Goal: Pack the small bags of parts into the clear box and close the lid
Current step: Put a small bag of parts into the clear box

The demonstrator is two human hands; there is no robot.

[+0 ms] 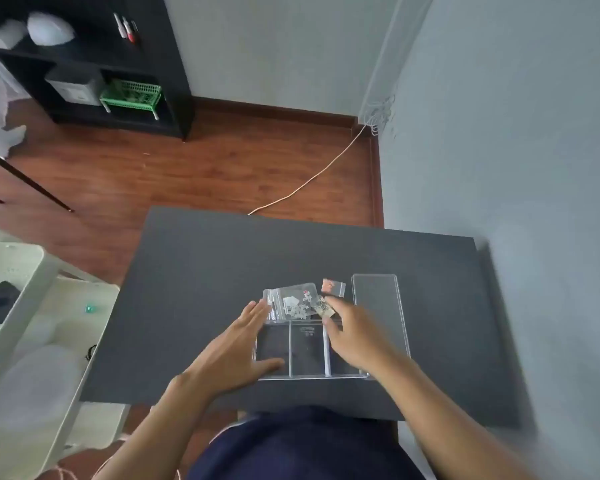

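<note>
Room-wise, the dark matte table (194, 271) had loads of bare surface across the upper and left parts of the frame, with the clear box (309, 355) sitting low-centre close to the near edge and its flat see-through lid (378, 306) lying just right of it. Box was hard transparent plastic split by dividers, and the near compartments looked empty while the crinkly little bags of parts (297, 303) were heaped at its far end. Left hand (236, 351) lay flat and spread against the box's left wall, not gripping anything, and the right hand (354, 337) was pinching one small bag (324, 306) at its fingertips right above the pile.
</note>
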